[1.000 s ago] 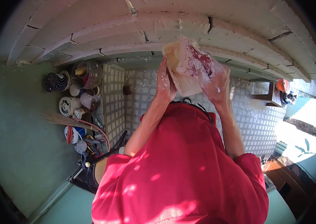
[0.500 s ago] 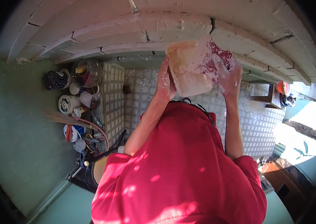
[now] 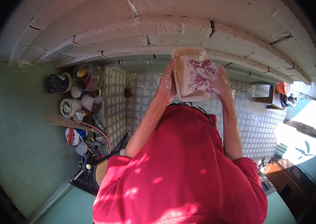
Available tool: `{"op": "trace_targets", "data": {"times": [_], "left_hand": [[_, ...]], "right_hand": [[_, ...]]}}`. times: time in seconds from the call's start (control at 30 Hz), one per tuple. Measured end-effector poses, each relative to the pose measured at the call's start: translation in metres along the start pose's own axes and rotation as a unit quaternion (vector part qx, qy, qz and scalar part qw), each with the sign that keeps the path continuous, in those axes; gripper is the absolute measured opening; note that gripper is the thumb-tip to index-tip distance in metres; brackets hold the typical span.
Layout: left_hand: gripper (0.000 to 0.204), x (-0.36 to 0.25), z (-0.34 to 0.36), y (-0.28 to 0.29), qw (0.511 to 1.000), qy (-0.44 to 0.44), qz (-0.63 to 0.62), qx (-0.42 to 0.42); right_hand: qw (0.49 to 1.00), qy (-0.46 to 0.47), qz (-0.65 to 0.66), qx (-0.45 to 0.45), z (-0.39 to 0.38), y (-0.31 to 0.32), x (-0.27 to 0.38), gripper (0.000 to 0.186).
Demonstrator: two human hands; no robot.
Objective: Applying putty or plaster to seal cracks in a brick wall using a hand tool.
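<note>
Both arms are raised in front of my red shirt [image 3: 180, 175]. Between the hands is a pale beige rectangular block [image 3: 188, 61] with a red-and-white patterned cloth [image 3: 195, 76] wrapped over its front. My left hand [image 3: 167, 84] grips the block's left side. My right hand [image 3: 217, 80], dusted white, lies over the cloth on the right side. The block's top edge sits against the white stepped plaster moulding [image 3: 146, 33]; I cannot tell whether it touches.
Several buckets and tins [image 3: 77, 93], a broom [image 3: 59, 120] and a red hose [image 3: 98, 130] stand along the green wall [image 3: 20, 149] at left. A pale tiled floor [image 3: 255, 123] lies below. A small wooden table [image 3: 264, 99] stands at right.
The block has turned in my hands from tilted to nearly square and sits slightly lower in the picture. My right hand has moved further over the cloth.
</note>
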State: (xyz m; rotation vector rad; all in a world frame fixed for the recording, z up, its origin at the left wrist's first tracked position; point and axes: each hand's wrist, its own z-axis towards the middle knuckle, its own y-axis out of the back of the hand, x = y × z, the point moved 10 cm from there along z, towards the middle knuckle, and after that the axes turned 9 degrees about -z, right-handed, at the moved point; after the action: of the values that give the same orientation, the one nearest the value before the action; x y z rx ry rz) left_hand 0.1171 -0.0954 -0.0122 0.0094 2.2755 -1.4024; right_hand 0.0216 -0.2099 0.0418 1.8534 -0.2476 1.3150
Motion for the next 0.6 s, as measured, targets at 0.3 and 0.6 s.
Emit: {"op": "trace_targets", "data": {"times": [0.3,0.6], "left_hand": [[0.058,0.005,0.001,0.000,0.999,0.036,0.018,-0.013],[0.051,0.000,0.007,-0.007,0.998,0.042,-0.028,0.029]], "right_hand": [[0.970,-0.065,0.220,0.087,0.003,-0.017,-0.002,0.025],[0.915,-0.090,0.387,0.061,-0.003,-0.004,-0.005,0.023]]}}
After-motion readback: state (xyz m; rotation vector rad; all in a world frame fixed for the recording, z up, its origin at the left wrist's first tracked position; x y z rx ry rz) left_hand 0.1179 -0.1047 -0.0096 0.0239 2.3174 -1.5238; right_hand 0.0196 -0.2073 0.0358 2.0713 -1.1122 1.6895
